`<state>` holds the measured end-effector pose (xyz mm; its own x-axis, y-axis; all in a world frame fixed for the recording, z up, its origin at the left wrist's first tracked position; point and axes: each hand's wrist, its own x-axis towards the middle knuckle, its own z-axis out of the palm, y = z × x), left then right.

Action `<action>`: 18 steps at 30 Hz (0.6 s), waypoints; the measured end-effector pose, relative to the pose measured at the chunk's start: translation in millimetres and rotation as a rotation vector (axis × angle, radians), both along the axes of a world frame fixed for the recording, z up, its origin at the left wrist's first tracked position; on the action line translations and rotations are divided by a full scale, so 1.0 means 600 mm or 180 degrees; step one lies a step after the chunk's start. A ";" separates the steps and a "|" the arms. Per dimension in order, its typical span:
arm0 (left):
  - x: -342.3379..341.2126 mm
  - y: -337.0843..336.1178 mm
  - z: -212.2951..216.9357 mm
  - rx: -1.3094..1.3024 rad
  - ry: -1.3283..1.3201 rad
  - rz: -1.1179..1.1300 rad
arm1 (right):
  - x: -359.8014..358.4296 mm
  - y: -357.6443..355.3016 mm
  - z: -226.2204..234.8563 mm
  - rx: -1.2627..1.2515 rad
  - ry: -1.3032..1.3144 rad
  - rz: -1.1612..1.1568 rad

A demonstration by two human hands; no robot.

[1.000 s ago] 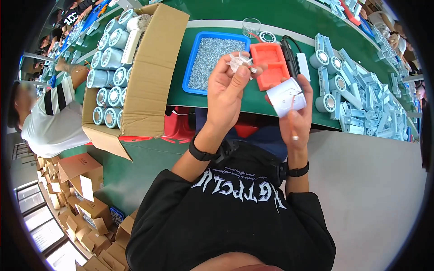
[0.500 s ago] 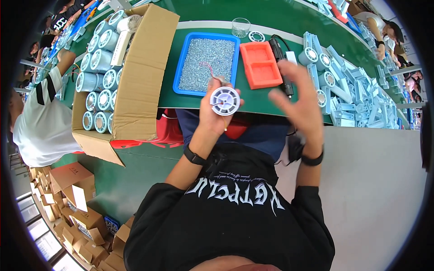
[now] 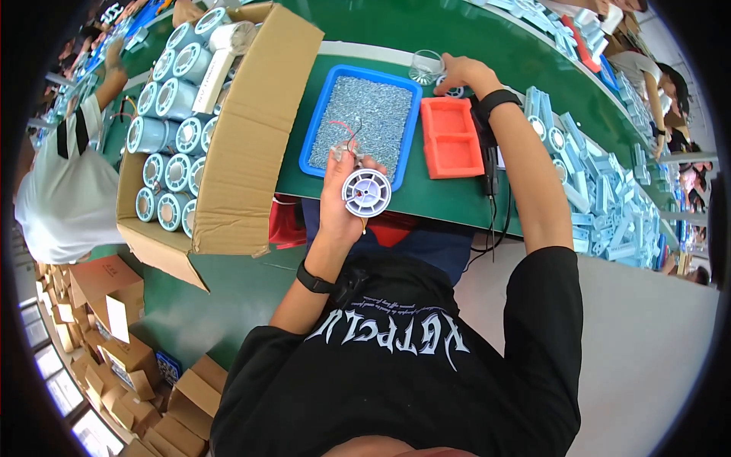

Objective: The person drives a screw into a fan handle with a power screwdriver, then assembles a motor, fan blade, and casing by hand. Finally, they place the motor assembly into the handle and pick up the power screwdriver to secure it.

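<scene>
My left hand (image 3: 339, 186) is closed around a small motor-like part with a white, round, spoked face (image 3: 366, 193) turned up. Thin red and dark wires (image 3: 349, 131) rise from it over the tray, and a yellowish wire end hangs below. My right hand (image 3: 467, 75) reaches far across the bench, fingers curled down over a white slotted ring (image 3: 455, 91). The hand covers most of that ring. Just left of those fingers stands a clear glass cup (image 3: 426, 67). A blue tray (image 3: 306, 145) full of small metal pieces lies beyond my left hand.
A red two-compartment box (image 3: 454, 169) sits below my right forearm, beside a black corded tool (image 3: 489, 164). Cardboard carton (image 3: 255, 137) with pale blue cylinders stands at left. Pale blue plastic parts (image 3: 609, 206) pile up at right. Co-workers sit nearby, one in a white sleeve (image 3: 72, 190).
My right hand has moved from above the corded tool, away from me, onto the slotted ring near the cup. My left hand still holds the spoked part. The view has shifted slightly.
</scene>
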<state>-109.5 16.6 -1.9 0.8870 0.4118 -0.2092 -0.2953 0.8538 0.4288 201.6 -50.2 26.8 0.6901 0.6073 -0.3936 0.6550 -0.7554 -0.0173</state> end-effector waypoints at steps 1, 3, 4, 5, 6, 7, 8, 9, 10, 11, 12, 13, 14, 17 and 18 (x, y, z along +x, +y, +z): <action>-0.001 0.005 0.000 -0.0009 0.0017 0.0029 | -0.001 0.006 -0.002 -0.0162 0.0052 0.0022; 0.008 0.015 0.001 -0.0025 0.0019 0.0027 | 0.008 0.005 -0.002 -0.0486 0.0122 0.0007; 0.015 0.020 0.004 -0.0034 0.0013 0.0015 | 0.019 -0.002 0.000 -0.0495 0.0117 -0.0006; 0.021 0.022 0.007 -0.0036 -0.0046 0.0009 | 0.031 -0.013 0.000 -0.0409 -0.0144 -0.0040; 0.028 0.024 0.011 -0.0039 -0.0107 -0.0005 | 0.044 -0.027 0.000 -0.0323 -0.0407 -0.0080; 0.035 0.026 0.014 -0.0042 -0.0169 -0.0025 | 0.056 -0.039 -0.001 -0.0238 -0.0672 -0.0126; 0.039 0.028 0.016 -0.0050 -0.0152 -0.0024 | 0.053 -0.043 0.013 -0.0247 -0.0655 -0.0125; 0.045 0.030 0.018 -0.0090 -0.0155 -0.0041 | 0.055 -0.051 0.034 0.0202 -0.0599 -0.0080; 0.054 0.031 0.021 -0.0124 -0.0172 -0.0067 | 0.055 -0.055 0.053 0.0656 -0.0557 -0.0046; 0.060 0.030 0.022 -0.0156 -0.0188 -0.0088 | 0.053 -0.052 0.060 0.0656 -0.0553 -0.0052; 0.065 0.028 0.022 -0.0153 -0.0181 -0.0086 | 0.048 -0.043 0.065 0.0822 -0.0394 0.0230; 0.072 0.023 0.023 -0.0159 -0.0142 -0.0132 | 0.043 -0.036 0.067 0.0985 -0.0243 0.0498; 0.077 0.018 0.023 -0.0162 -0.0101 -0.0168 | 0.039 -0.025 0.068 0.1150 -0.0088 0.0774; 0.082 0.012 0.018 -0.0111 -0.0080 -0.0230 | 0.038 0.008 0.033 0.1261 0.0422 0.1419; 0.081 0.012 0.013 -0.0076 -0.0091 -0.0251 | 0.037 0.013 0.022 0.1268 0.0428 0.1436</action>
